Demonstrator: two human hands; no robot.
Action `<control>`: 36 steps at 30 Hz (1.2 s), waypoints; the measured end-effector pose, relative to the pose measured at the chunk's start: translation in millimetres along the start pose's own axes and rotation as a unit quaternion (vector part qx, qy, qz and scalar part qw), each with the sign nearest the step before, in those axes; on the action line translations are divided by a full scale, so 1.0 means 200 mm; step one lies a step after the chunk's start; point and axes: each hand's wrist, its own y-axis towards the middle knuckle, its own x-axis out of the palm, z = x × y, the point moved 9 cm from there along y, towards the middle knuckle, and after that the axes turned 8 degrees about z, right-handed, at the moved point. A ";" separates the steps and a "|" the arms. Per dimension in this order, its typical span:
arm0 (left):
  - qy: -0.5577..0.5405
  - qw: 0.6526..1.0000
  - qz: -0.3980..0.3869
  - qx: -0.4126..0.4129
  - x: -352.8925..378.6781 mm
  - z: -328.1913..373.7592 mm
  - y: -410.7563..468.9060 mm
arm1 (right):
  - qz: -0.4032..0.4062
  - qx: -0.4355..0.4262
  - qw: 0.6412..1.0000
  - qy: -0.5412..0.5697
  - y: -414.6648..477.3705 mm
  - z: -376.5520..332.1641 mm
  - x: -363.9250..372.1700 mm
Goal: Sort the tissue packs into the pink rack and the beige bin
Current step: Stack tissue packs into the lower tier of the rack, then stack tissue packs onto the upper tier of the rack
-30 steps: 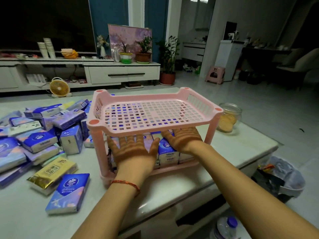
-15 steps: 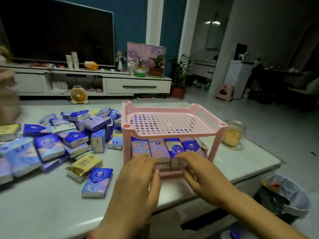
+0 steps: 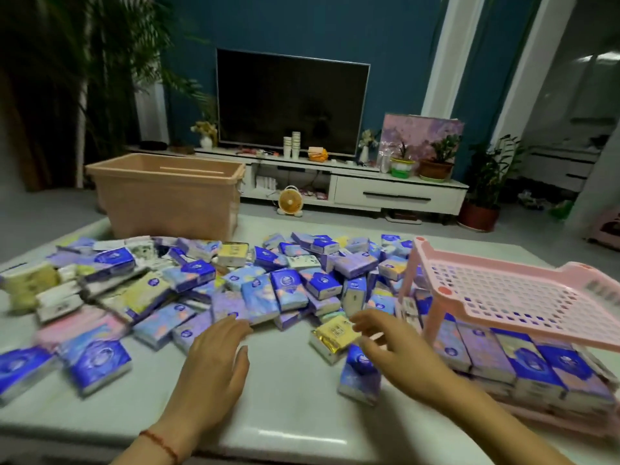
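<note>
A big heap of tissue packs (image 3: 261, 290), mostly blue and purple, covers the white table. The pink rack (image 3: 516, 297) stands at the right; its lower shelf holds a row of blue packs (image 3: 523, 364) and its grid top is bare. The beige bin (image 3: 167, 193) stands at the back left. My left hand (image 3: 214, 370) hovers open over bare table, fingertips near the heap's front edge. My right hand (image 3: 396, 350) is spread open above a yellow-gold pack (image 3: 332, 333) and a blue pack (image 3: 359, 374), holding nothing.
Pink and yellow packs (image 3: 67, 323) lie at the heap's left end. The table's front edge (image 3: 285, 441) runs just below my wrists. Behind the table are a TV stand (image 3: 396, 193), a small fan (image 3: 290, 201) and potted plants.
Both hands have drawn back from the rack's lower shelf and moved left toward the loose heap. My view has swung left, bringing the beige bin into sight.
</note>
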 end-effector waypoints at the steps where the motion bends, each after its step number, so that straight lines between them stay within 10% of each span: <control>1: 0.004 1.000 -0.004 0.002 0.00 -0.02 0.00 | -0.009 0.007 1.000 -0.008 0.06 0.00 0.08; 16: 0.139 0.953 -0.267 -0.019 0.52 -0.18 0.43 | 0.005 0.090 0.976 -0.201 0.62 0.09 0.36; 26: -0.115 0.991 0.042 -0.043 0.05 0.26 0.65 | 0.308 -0.187 0.916 -0.179 0.12 -0.39 -0.34; 31: -0.287 0.957 0.017 -0.034 0.16 0.80 0.82 | 0.386 0.025 0.910 -0.149 -0.01 0.13 -0.89; 36: -0.142 0.953 -0.266 0.043 0.69 1.12 0.84 | 0.277 0.184 0.929 -0.161 -0.01 0.56 -0.92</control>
